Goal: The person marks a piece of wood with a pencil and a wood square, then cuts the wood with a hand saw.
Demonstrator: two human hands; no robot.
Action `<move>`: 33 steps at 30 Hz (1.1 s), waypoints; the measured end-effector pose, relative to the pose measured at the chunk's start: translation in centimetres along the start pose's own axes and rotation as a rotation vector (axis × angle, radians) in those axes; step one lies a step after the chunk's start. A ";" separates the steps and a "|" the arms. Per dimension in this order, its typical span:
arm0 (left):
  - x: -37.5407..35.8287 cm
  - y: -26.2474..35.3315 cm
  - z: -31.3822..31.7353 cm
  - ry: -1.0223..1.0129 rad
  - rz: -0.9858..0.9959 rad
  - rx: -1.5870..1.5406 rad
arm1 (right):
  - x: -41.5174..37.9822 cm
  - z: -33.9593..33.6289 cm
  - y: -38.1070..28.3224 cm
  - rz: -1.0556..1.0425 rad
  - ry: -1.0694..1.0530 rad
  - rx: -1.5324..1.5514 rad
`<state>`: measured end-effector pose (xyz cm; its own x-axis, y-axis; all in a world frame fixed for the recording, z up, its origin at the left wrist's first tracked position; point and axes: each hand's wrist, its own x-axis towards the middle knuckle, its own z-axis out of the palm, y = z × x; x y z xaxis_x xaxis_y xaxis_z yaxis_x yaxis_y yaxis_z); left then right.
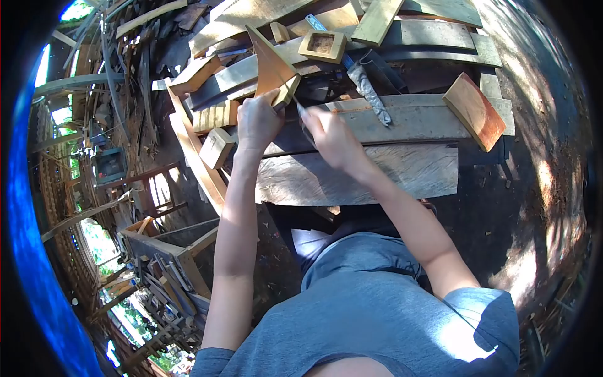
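Note:
My left hand (259, 122) is wrapped round a pale wooden block (286, 92) above the workbench. Just beyond the block, a pointed, triangular orange-brown piece (270, 61) rises from it in this view. My right hand (331, 137) is closed on a thin, light-coloured tool (299, 102), whose tip is right at the block's right side; its kind is too small to make out. To the left of my left hand lie several cut wooden blocks (217, 147). Ahead of my right hand is a long tool with a cloth-wrapped handle (369, 94).
The bench is made of rough planks (358, 174). On it are a square wooden box (322, 45) with a hollow, a blue-marked metal strip (315, 23) and a reddish block (475, 112). Scrap wood fills a wooden crate (169, 283) at left.

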<state>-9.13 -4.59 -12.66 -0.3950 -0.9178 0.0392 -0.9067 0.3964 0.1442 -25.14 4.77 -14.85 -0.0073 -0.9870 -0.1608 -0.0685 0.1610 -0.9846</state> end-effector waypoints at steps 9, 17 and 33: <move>0.1 0.6 -0.8 -0.025 -0.026 -0.009 | -3.7 0.6 -0.3 -0.030 0.033 0.112; 0.4 0.5 -0.6 0.012 0.009 -0.012 | -3.4 1.5 -0.6 -0.047 0.064 0.085; 0.1 0.5 -0.7 0.031 0.002 0.020 | 3.2 2.9 1.1 0.257 -0.013 0.442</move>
<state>-9.53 -4.52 -11.92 -0.3924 -0.9171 0.0702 -0.9088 0.3983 0.1244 -22.31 1.79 -16.66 0.0437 -0.9156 -0.3998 0.3627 0.3874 -0.8476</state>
